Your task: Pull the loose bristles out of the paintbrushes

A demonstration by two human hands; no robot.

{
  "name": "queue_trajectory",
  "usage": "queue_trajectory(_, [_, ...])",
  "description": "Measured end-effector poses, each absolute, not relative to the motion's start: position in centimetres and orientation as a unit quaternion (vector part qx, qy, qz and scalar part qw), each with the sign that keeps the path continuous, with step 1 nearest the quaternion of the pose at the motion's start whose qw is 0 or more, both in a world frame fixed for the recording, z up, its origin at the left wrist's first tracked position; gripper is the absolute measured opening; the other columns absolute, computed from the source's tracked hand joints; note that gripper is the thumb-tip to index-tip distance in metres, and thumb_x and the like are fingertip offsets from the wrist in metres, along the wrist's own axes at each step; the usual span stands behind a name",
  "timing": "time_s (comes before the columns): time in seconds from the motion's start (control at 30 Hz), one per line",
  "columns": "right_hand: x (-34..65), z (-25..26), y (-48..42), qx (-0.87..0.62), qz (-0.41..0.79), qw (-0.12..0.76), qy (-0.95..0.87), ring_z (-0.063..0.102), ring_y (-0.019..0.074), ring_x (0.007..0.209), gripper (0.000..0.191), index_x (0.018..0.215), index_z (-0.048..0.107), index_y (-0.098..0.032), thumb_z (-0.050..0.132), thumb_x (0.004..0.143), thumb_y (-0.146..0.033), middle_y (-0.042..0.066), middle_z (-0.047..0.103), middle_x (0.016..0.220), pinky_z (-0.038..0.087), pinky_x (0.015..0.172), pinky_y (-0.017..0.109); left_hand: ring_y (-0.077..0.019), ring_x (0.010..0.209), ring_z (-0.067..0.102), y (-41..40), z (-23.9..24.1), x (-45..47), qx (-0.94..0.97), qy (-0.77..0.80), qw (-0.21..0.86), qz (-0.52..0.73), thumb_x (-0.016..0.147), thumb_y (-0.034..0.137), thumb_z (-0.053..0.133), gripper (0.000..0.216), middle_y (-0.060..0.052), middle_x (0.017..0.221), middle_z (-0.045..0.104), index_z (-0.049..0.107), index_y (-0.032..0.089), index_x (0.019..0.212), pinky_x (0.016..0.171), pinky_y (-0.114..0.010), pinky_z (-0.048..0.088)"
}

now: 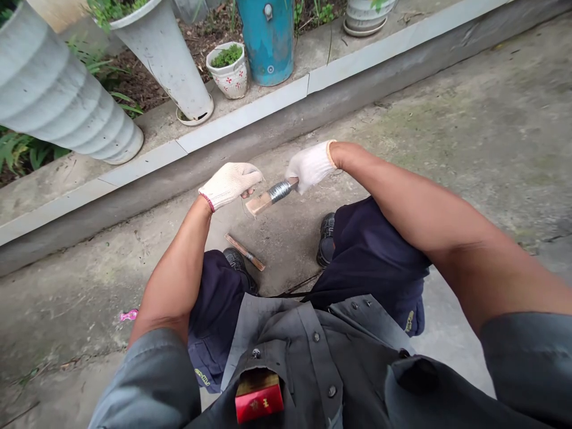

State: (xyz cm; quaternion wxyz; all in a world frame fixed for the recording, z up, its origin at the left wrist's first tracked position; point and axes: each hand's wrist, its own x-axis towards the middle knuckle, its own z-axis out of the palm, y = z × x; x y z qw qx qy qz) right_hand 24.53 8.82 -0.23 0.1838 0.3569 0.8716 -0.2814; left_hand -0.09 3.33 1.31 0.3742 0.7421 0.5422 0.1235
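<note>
I squat on a concrete floor, both hands in white knit gloves. My right hand (310, 165) is closed round one end of a short wooden handle (260, 204) whose middle is wrapped in grey tape or wire (280, 190). My left hand (230, 183) is closed just beside the handle's free wooden end, fingers curled; a thin strand seems to run from it, too fine to name. A second wooden stick with a dark tip (245, 252) lies on the ground between my shoes.
A raised concrete kerb (250, 116) runs across in front of me. On it stand white ribbed planters (58, 95), a tall white pot (165, 56), a small patterned pot (229, 71) and a blue container (268, 39). A pink scrap (128, 315) lies at left.
</note>
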Motion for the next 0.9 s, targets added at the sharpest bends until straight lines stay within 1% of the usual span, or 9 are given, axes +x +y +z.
queue_trajectory(0.07, [25.0,0.3,8.9,0.341,-0.301,0.145,0.879,0.054,0.0133,0.068,0.018,0.085,0.073,-0.018,0.077,0.074,-0.032,-0.002,0.062,0.067,0.036,0.062,0.027,-0.0103,0.06,0.055,3.5,1.3,-0.4,0.741,0.533,0.381,0.144,0.092,0.035,0.059,0.024,-0.001,0.073,0.069,0.072,0.016,0.083,0.055,-0.023,0.041])
queue_trajectory(0.17, [25.2,1.0,9.2,0.372,-0.33,0.034,0.867,0.051,0.0109,0.064,0.022,0.087,0.071,-0.017,0.075,0.077,-0.036,-0.002,0.065,0.072,0.034,0.058,0.026,-0.0111,0.061,0.058,3.5,1.3,-0.2,0.723,0.515,0.424,0.18,0.095,0.037,0.06,0.025,-0.004,0.075,0.07,0.07,0.015,0.088,0.057,-0.024,0.045])
queue_trajectory(0.3, [24.8,1.8,9.9,0.476,-0.324,-0.082,0.814,0.059,0.0155,0.067,0.024,0.1,0.073,-0.02,0.07,0.081,-0.034,0.0,0.068,0.074,0.041,0.06,0.026,-0.012,0.058,0.062,3.3,1.0,0.7,0.7,0.529,0.44,0.192,0.098,0.036,0.055,0.025,-0.006,0.075,0.071,0.069,0.016,0.094,0.058,-0.025,0.049])
queue_trajectory(0.37, [24.7,1.9,10.4,0.525,-0.305,-0.095,0.789,0.063,0.0181,0.072,0.029,0.11,0.072,-0.021,0.065,0.086,-0.034,0.003,0.071,0.078,0.046,0.065,0.027,-0.0121,0.058,0.062,3.1,0.8,1.2,0.705,0.54,0.428,0.168,0.098,0.034,0.053,0.024,-0.005,0.074,0.071,0.069,0.017,0.091,0.058,-0.025,0.05])
queue_trajectory(0.47, [24.7,1.4,11.2,0.579,-0.201,-0.037,0.789,0.067,0.0232,0.082,0.03,0.111,0.073,-0.017,0.063,0.088,-0.034,0.011,0.075,0.091,0.049,0.073,0.032,-0.0123,0.057,0.062,2.5,0.8,1.7,0.723,0.542,0.413,0.116,0.097,0.033,0.052,0.024,-0.004,0.072,0.07,0.067,0.018,0.086,0.058,-0.025,0.049])
queue_trajectory(0.57, [24.4,0.0,11.9,0.597,-0.117,0.054,0.792,0.069,0.0333,0.091,0.027,0.105,0.075,-0.015,0.068,0.081,-0.027,0.02,0.075,0.102,0.051,0.078,0.042,-0.0128,0.056,0.061,2.0,1.0,2.0,0.745,0.532,0.396,0.073,0.096,0.034,0.051,0.025,-0.003,0.072,0.07,0.068,0.018,0.086,0.058,-0.025,0.047])
queue_trajectory(0.63, [24.0,-1.1,12.1,0.593,-0.109,0.102,0.792,0.07,0.0371,0.095,0.027,0.103,0.077,-0.015,0.071,0.078,-0.022,0.02,0.074,0.103,0.051,0.081,0.046,-0.0137,0.056,0.059,2.0,1.2,1.9,0.761,0.535,0.362,0.062,0.097,0.035,0.049,0.027,-0.002,0.07,0.068,0.069,0.019,0.087,0.058,-0.026,0.044])
queue_trajectory(0.77, [23.3,-2.4,11.7,0.564,-0.129,0.149,0.802,0.069,0.0356,0.101,0.025,0.099,0.078,-0.017,0.076,0.077,-0.027,0.015,0.074,0.094,0.05,0.086,0.043,-0.0176,0.063,0.058,2.7,1.2,1.2,0.799,0.539,0.258,0.065,0.097,0.035,0.047,0.031,-0.003,0.068,0.066,0.07,0.02,0.081,0.061,-0.029,0.04])
queue_trajectory(0.9, [23.4,-1.8,10.3,0.484,-0.182,0.189,0.835,0.066,0.0254,0.092,0.019,0.091,0.077,-0.017,0.074,0.079,-0.031,0.008,0.072,0.084,0.046,0.078,0.034,-0.0181,0.068,0.057,3.5,1.2,0.2,0.809,0.542,0.219,0.07,0.096,0.033,0.048,0.031,-0.003,0.071,0.066,0.073,0.019,0.084,0.065,-0.03,0.039])
